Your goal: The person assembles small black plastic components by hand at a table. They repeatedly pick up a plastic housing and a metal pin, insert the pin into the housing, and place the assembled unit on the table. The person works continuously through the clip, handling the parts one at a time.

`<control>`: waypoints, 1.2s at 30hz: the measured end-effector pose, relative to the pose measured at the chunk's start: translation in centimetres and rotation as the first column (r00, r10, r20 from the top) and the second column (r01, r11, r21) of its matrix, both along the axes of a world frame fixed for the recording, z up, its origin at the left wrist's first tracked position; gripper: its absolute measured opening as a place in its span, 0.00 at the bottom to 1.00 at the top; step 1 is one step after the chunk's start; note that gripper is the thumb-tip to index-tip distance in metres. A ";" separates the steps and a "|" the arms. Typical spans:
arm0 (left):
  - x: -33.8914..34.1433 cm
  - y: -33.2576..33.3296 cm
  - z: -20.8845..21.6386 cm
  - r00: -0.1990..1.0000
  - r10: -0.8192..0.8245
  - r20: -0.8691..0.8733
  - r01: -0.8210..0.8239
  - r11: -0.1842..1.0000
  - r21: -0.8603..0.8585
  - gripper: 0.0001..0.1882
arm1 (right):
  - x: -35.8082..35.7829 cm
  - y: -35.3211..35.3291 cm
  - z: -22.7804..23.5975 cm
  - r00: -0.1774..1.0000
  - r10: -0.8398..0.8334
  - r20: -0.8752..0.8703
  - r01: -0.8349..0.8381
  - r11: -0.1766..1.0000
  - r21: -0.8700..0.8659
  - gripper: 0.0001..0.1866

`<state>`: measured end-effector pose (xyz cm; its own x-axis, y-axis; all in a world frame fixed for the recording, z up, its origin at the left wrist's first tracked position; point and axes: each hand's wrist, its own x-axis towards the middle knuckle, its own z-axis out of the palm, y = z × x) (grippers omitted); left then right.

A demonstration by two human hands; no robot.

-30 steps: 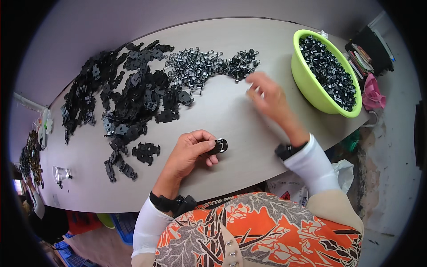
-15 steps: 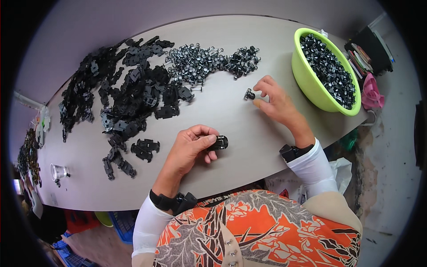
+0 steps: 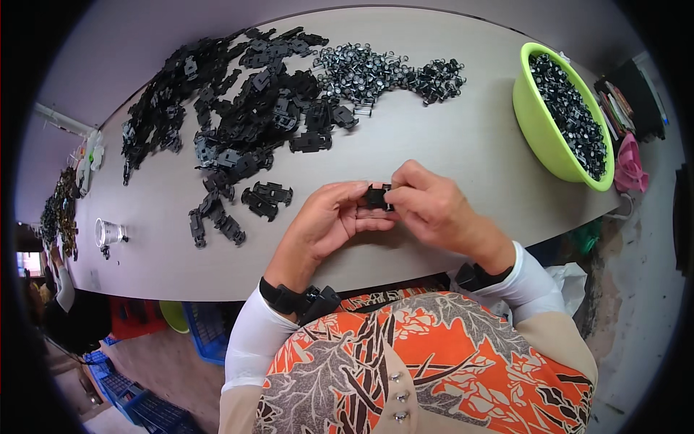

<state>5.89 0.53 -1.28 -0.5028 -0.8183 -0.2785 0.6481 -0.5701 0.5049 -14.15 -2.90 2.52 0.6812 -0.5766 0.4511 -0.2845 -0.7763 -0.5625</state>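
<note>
Over the table's near side, my left hand (image 3: 322, 217) holds a small black plastic toy car chassis (image 3: 377, 197) between thumb and fingers, palm turned up. My right hand (image 3: 442, 211) meets it from the right, thumb and forefinger pinched at the chassis's right end. A sliver of a shiny wheel axle shows there; the fingers cover the rest. To the left of my left hand lie a few loose black chassis (image 3: 267, 199). Farther off, a big heap of black chassis (image 3: 249, 108) adjoins piles of silver wheel axles (image 3: 365, 72) and dark wheel axles (image 3: 439, 81).
A lime-green basin (image 3: 531, 134) full of small wheel pieces stands at the right edge of the table (image 3: 448, 134). At the left are a clear plastic cup (image 3: 108, 232) and another person's arm (image 3: 65, 289). Blue crates (image 3: 206, 333) sit on the floor.
My right hand has come left to the chassis, and the small wheel pieces beside it have left the tabletop. The left hand has turned more palm-up. The whole view has shifted.
</note>
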 end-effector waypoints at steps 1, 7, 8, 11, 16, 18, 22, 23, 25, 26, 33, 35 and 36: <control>0.0 0.3 -0.1 1.000 0.010 0.012 -0.010 1.000 -0.005 0.16 | 0.2 0.3 -0.4 0.999 0.001 -0.034 -0.002 1.000 -0.031 0.10; 0.4 1.2 0.1 0.997 0.024 0.067 -0.022 0.999 -0.032 0.10 | 0.7 1.3 -0.9 0.993 -0.035 0.116 0.030 0.999 0.038 0.08; 0.4 1.3 0.0 0.997 0.029 0.071 -0.027 0.999 -0.035 0.09 | 0.8 1.3 -1.0 0.992 -0.032 0.124 0.027 0.999 0.040 0.08; 0.2 1.6 0.5 0.989 0.049 0.139 -0.036 0.995 -0.095 0.09 | 1.0 1.5 -1.0 0.985 -0.028 0.168 0.016 0.997 0.072 0.07; -0.2 2.2 1.1 0.978 0.064 0.200 -0.041 0.992 -0.120 0.10 | 1.1 2.0 -0.9 0.985 -0.017 0.173 -0.001 0.995 0.102 0.06; -0.4 2.5 0.9 0.972 0.072 0.223 -0.044 0.991 -0.130 0.10 | 1.1 2.3 -0.7 0.995 -0.003 0.103 -0.005 0.997 0.078 0.05; -0.9 2.9 0.6 0.963 0.081 0.256 -0.043 0.987 -0.152 0.09 | 1.2 2.4 -0.4 1.000 0.002 0.031 -0.002 1.000 0.030 0.06; -1.0 3.1 0.4 0.963 0.090 0.253 -0.049 0.985 -0.163 0.09 | 1.2 2.7 -0.5 1.000 -0.002 0.022 0.002 1.000 0.029 0.06; -0.8 3.4 -0.2 0.959 0.091 0.268 -0.044 0.984 -0.175 0.09 | 1.5 3.1 -0.8 1.000 -0.010 0.006 0.010 1.000 0.020 0.06; -0.7 3.6 -0.3 0.957 0.092 0.276 -0.043 0.983 -0.181 0.09 | 1.5 3.1 -1.0 1.000 -0.004 0.003 0.004 1.000 0.026 0.07; 0.2 4.8 0.6 0.890 0.147 0.432 -0.073 0.981 -0.182 0.05 | 3.0 4.0 -1.2 0.996 0.081 0.047 -0.084 0.994 0.072 0.20; 0.6 5.5 0.1 0.833 0.180 0.524 -0.062 0.970 -0.234 0.06 | 3.4 4.4 -0.9 0.986 0.164 0.036 -0.167 0.980 0.106 0.28; 0.8 5.8 0.1 0.824 0.203 0.529 -0.089 0.968 -0.233 0.07 | 3.4 4.3 -1.0 0.975 0.209 0.076 -0.219 0.963 0.156 0.28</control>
<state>6.68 6.28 -1.13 -0.1860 -0.9349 -0.3023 0.3023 -0.3472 0.8878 -10.74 1.40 1.56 0.7722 -0.4891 0.4056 -0.0850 -0.7121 -0.6970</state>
